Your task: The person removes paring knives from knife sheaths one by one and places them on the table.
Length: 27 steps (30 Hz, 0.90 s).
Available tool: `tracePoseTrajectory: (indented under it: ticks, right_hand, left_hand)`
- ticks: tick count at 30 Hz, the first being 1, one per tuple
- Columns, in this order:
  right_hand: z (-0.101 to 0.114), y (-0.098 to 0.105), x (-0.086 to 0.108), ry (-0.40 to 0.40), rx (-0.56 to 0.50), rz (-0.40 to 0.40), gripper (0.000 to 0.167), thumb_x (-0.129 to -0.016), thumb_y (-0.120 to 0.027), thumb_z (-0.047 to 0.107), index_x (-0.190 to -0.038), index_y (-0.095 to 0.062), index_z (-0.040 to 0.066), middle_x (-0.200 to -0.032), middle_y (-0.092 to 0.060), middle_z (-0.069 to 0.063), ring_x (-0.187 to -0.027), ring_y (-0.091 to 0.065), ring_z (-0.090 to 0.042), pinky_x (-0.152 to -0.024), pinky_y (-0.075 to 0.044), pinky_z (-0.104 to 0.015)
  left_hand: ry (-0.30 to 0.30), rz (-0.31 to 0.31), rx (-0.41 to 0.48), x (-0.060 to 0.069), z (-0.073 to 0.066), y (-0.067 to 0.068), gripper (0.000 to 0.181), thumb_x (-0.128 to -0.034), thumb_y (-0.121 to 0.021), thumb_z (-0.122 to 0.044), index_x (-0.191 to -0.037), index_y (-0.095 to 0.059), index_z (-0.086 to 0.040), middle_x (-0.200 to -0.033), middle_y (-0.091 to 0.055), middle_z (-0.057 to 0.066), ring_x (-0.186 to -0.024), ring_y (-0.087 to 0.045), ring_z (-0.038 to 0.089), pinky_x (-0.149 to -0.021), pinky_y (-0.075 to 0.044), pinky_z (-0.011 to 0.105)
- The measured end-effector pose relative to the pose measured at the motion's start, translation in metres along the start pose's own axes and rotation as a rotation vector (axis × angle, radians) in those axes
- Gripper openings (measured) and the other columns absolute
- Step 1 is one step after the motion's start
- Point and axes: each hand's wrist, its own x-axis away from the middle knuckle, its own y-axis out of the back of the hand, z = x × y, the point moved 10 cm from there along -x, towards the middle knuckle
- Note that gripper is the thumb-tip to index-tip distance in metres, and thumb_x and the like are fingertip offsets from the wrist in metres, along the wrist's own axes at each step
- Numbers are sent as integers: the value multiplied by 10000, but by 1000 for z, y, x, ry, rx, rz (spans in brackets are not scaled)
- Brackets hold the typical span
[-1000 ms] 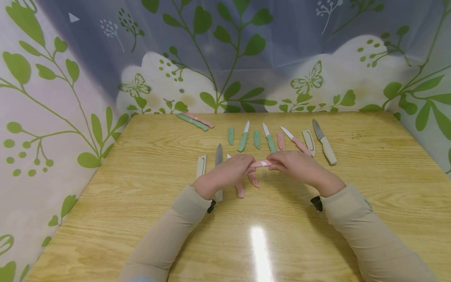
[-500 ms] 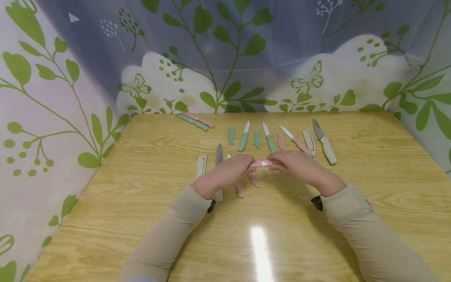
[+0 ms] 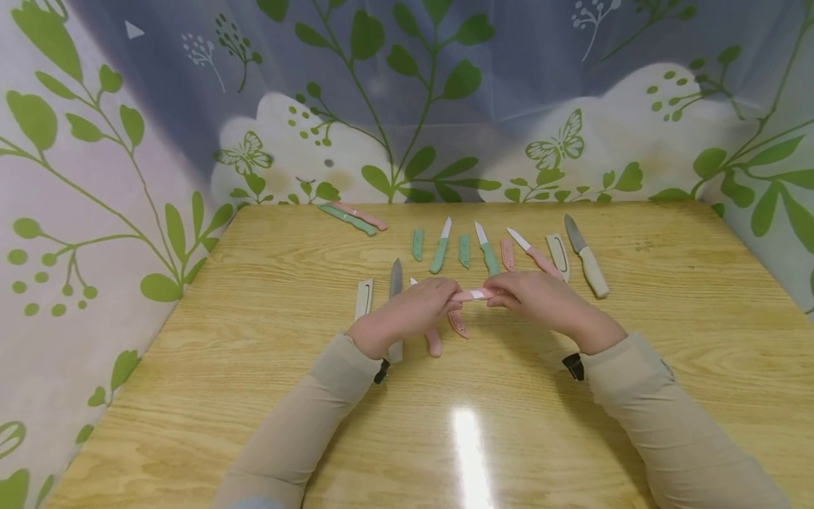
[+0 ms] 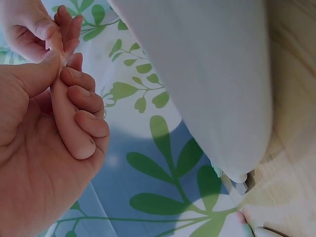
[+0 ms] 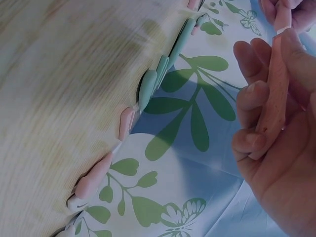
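Observation:
Above the table, my left hand [image 3: 416,307] grips the pink handle of a small knife [image 4: 69,118], fingers curled round it in the left wrist view. Opposite it, my right hand [image 3: 540,304] holds the pink sheath [image 5: 277,91] that covers most of the knife's blade. A short bit of white blade [image 3: 478,295] shows between handle and sheath. Beneath the left hand lie another pink knife [image 3: 434,343], partly hidden, and a pink sheath [image 3: 458,325]. A larger knife with a grey blade [image 3: 396,278] and a cream sheath [image 3: 364,297] lie left of them, partly covered by that arm.
Behind the hands lie two green knives [image 3: 439,256] with green sheaths [image 3: 417,244], a pink knife [image 3: 540,261] with its sheath [image 3: 507,254], and a cream-handled knife [image 3: 593,272] beside a cream sheath [image 3: 558,256]. Green and pink knives [image 3: 356,220] lie together at the back left.
A slightly longer stretch of white blade shows between the pink handle and the sheath. Both hands stay nearly in place, and the things on the table have not moved.

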Motion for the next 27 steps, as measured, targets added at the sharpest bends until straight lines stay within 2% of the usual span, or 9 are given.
tracePoseTrajectory:
  ticks: [7, 14, 27]
  right_hand:
    - [0, 1, 0, -5, -13, 13, 226, -943, -618, 231, -1127, -680, 115, -989, -736, 6, -969, -690, -216, -1151, -74, -590]
    - [-1, 1, 1, 6, -24, 3, 224, -938, -627, 209, -1124, -681, 98, -1001, -737, -20, -954, -695, -219, -1160, -79, -582]
    - [-1, 4, 2, 18, -26, -20, 228, -918, -649, 214, -1113, -689, 104, -1030, -736, -27, -952, -700, -218, -1157, -103, -594]
  left_hand:
    - [26, 14, 22, -1, 2, -1, 253, -1041, -438, -220, -1197, -542, -50, -1108, -598, 52, -1001, -532, 161, -930, -454, 332]
    - [1, 1, -5, -2, -1, 2, 248, -1039, -442, -214, -1175, -554, -39, -1069, -612, 64, -982, -543, 167, -920, -461, 328]
    - [6, 3, -2, -2, 1, 0, 253, -1041, -436, -220, -1188, -546, -46, -1089, -600, 47, -1002, -538, 174, -905, -463, 330]
